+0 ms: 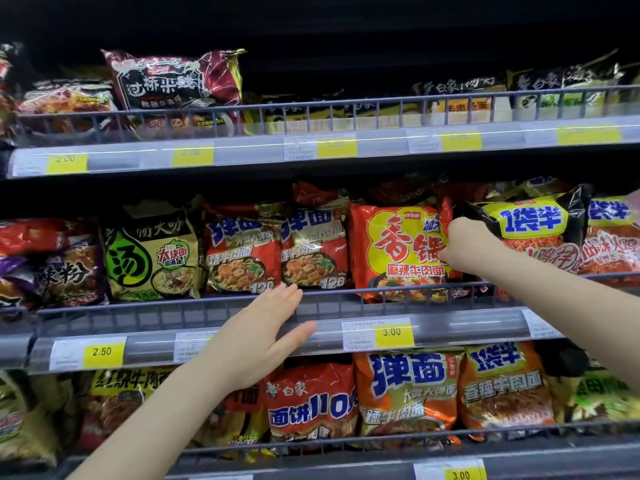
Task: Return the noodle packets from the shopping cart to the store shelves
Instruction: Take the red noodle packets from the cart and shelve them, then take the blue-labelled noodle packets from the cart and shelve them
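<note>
Right hand (465, 245) pinches the red-and-yellow noodle packet (398, 251) on the crowded middle shelf (450, 327); left hand (263, 337), fingers together, hovers flat at its wire rail (166, 308).

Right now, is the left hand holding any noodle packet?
No, the left hand is open with flat fingers at the grey wire shelf rail, while the right hand grips the red-and-yellow noodle packet.

Middle-shelf price tag (391, 332), right: 3.00
Middle-shelf price tag (102, 351), left: 2.50
Bottom-shelf price tag (461, 474): 3.00
Red-and-yellow packet (398, 251): 麻辣牛肉面
Bottom red packet (311, 403): 白象, 面饼110
</note>
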`<state>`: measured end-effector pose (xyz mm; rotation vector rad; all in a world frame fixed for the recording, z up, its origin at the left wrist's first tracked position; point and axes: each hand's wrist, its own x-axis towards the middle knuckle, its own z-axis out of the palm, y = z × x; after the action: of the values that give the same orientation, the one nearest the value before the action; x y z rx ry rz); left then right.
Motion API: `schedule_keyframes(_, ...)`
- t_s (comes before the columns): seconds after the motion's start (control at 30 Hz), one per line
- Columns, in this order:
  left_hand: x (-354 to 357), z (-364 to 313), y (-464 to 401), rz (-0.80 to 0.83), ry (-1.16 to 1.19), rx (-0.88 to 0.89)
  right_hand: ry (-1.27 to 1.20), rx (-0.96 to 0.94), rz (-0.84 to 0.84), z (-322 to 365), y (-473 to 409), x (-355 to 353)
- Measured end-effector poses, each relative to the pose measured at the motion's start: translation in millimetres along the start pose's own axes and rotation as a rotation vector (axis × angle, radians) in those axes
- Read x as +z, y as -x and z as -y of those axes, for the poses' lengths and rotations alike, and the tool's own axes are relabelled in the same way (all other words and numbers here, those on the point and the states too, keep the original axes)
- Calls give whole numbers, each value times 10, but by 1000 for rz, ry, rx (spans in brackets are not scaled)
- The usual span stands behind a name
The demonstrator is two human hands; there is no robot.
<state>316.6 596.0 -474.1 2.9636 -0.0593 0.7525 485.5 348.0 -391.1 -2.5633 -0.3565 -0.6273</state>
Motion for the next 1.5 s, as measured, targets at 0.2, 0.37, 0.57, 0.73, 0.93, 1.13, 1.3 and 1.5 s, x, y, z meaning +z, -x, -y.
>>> schedule_keyframes(0.2, -11, 0, -2, 5, -16, 7, 468, -142, -180, 133, 322, 89)
schedule_keyframes(0.37, -27, -20, 12, 25, -29, 15, 609, -154, -279, 137, 498, 161)
schedule_keyframes(0.57, 42, 31, 17, 5, -169, 71, 453, -524, -98, 297, 754, 297)
schedule_keyframes(0.73, 16, 83, 18, 39, -157, 105, 311, -689, -32, 571, 860, 434)
schedule_keyframes(0.93, -355, 244, -6, 37, -133, 79, 208, -887, -73, 1083, 777, 535)
schedule_keyframes(1.13, -866, 721, 149, 168, -243, -72, 51, -968, 138, 1640, 674, 462)
schedule_keyframes(1.3, -1544, 1000, 431, 311, -336, -220, 133, -1072, 268, 2150, 627, 294)
schedule_keyframes(1.5, -2794, 1145, 787, 372, -399, -446, 98, -1189, 478, 2930, 568, -273)
